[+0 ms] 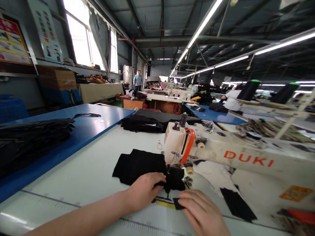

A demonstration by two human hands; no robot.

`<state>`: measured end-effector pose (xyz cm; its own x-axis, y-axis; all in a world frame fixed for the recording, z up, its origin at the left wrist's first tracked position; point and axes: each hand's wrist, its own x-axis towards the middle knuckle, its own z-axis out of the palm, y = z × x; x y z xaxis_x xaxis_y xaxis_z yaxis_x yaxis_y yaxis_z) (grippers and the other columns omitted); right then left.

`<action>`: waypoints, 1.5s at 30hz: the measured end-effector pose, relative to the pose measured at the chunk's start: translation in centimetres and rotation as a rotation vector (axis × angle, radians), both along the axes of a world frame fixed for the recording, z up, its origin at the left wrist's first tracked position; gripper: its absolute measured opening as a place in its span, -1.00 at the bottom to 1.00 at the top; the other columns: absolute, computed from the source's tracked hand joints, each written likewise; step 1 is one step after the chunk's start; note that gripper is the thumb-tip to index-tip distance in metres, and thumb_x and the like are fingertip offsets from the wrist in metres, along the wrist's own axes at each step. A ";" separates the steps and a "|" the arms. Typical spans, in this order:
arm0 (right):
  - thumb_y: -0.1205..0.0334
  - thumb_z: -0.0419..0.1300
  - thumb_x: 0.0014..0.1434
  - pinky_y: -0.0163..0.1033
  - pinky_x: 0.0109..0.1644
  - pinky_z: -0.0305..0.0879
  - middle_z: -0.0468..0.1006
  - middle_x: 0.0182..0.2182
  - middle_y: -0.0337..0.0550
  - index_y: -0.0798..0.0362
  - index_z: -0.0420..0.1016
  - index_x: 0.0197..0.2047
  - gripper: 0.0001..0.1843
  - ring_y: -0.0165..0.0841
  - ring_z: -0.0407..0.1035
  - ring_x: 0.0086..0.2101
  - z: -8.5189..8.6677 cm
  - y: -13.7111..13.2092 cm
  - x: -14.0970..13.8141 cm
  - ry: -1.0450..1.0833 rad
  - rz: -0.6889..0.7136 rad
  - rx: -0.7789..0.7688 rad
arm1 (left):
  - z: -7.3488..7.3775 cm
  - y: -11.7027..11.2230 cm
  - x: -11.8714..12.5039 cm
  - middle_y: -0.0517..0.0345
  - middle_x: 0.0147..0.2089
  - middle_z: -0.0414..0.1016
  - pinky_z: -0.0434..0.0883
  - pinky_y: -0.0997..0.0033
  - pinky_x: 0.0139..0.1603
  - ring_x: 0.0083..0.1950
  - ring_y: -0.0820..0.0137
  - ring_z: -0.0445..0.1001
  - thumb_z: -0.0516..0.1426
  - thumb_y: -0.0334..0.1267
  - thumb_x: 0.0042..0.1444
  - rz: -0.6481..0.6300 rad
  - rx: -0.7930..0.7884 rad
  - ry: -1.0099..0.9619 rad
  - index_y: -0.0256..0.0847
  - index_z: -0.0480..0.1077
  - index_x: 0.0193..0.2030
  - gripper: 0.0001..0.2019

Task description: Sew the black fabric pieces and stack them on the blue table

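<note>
A black fabric piece (140, 165) lies flat on the pale sewing table, its right end under the head of the sewing machine (212, 147). My left hand (147, 189) grips the near edge of this fabric with bent fingers, just left of the needle area. My right hand (202, 211) pinches a small black fabric piece (177, 204) in front of the machine's needle plate. The small piece is apart from the larger one. Fingertips of both hands are partly hidden.
Black strips (237, 203) lie beneath the machine arm. Behind the machine head sits a black fabric stack (143, 123); another black pile (29, 137) covers part of the blue table (103, 118) at left. A printed ruler (149, 229) runs along the near edge. A person (137, 80) stands far back.
</note>
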<state>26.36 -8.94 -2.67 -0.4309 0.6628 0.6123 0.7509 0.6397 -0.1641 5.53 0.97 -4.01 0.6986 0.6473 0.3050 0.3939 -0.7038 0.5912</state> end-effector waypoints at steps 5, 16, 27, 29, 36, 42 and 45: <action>0.44 -0.02 0.22 -0.14 -0.16 0.40 0.53 -0.29 -0.12 0.04 0.46 -0.20 -0.75 -0.27 0.39 -0.25 -0.4 0.2 -2.4 -0.045 0.041 -0.082 | 0.9 0.5 0.3 0.11 -0.04 0.52 0.31 0.43 0.07 0.00 0.34 0.46 0.04 -0.36 0.15 0.034 -0.113 -0.047 -0.23 0.48 -0.10 -0.76; 0.46 0.06 0.20 -0.13 -0.11 0.36 0.52 -0.27 -0.10 0.07 0.51 -0.19 -0.77 -0.25 0.36 -0.22 -0.9 4.0 -1.8 -0.114 -0.146 -0.096 | 2.5 4.6 1.1 0.27 -0.55 0.21 0.11 0.50 -0.49 -0.48 0.46 0.20 0.04 -0.21 0.06 0.082 -0.272 0.059 -0.30 0.38 -0.49 -0.77; 0.55 0.01 0.14 -0.11 0.02 0.31 0.50 -0.14 -0.02 0.13 0.51 -0.07 -0.63 -0.24 0.30 -0.09 -1.4 3.8 -1.1 -0.148 -0.111 -0.201 | 2.4 4.3 1.0 0.23 -0.50 0.29 0.13 0.50 -0.45 -0.44 0.42 0.24 0.01 -0.21 0.09 0.089 -0.251 0.053 -0.26 0.38 -0.45 -0.78; 0.55 -0.01 0.14 -0.10 0.04 0.31 0.50 -0.13 -0.03 0.11 0.50 -0.05 -0.61 -0.25 0.30 -0.07 -1.3 3.8 -1.1 -0.136 -0.097 -0.208 | 2.4 4.1 0.9 0.24 -0.49 0.31 0.14 0.50 -0.44 -0.43 0.42 0.26 0.01 -0.22 0.10 0.084 -0.242 0.053 -0.26 0.39 -0.43 -0.79; 0.52 -0.05 0.17 -0.03 0.06 0.32 0.49 -0.07 -0.03 0.11 0.48 -0.03 -0.60 -0.24 0.30 -0.05 -1.0 3.7 -1.4 -0.124 -0.090 -0.233 | 2.7 3.6 0.8 0.22 -0.43 0.38 0.19 0.49 -0.40 -0.40 0.41 0.31 0.02 -0.27 0.12 0.074 -0.216 0.053 -0.26 0.43 -0.38 -0.81; 0.47 -0.05 0.19 -0.01 0.14 0.27 0.46 0.00 -0.05 0.13 0.43 0.05 -0.59 -0.24 0.27 0.04 -1.5 3.2 -1.2 -0.124 -0.125 -0.239 | 3.1 3.3 0.7 0.21 -0.42 0.40 0.20 0.49 -0.40 -0.39 0.41 0.33 0.02 -0.28 0.13 0.072 -0.204 0.060 -0.25 0.44 -0.38 -0.81; 0.45 -0.06 0.21 -0.01 0.16 0.25 0.43 0.05 -0.04 0.15 0.40 0.08 -0.58 -0.24 0.24 0.07 -1.7 3.0 -1.0 -0.148 -0.145 -0.237 | 3.0 3.2 0.7 0.21 -0.41 0.41 0.20 0.50 -0.39 -0.38 0.41 0.34 0.02 -0.29 0.13 0.067 -0.200 0.059 -0.25 0.44 -0.37 -0.81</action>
